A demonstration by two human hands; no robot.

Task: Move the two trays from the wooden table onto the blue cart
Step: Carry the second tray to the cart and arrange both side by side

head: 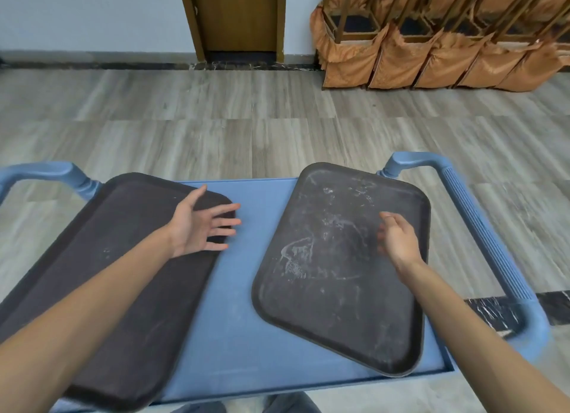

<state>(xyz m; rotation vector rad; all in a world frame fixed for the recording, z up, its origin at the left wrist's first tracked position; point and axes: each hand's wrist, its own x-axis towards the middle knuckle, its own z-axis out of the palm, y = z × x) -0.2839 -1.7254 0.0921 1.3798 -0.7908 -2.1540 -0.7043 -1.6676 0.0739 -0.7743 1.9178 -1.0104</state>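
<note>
Dark plastic is not being gripped by either hand: the left hand [202, 224] is being held spread wide above the left tray [117, 283], the right hand [398, 236] loosely curled, empty, above the right tray [336, 267]. Both trays are lying on the blue cart [243, 304]; the task is judged nearly finished.
</note>
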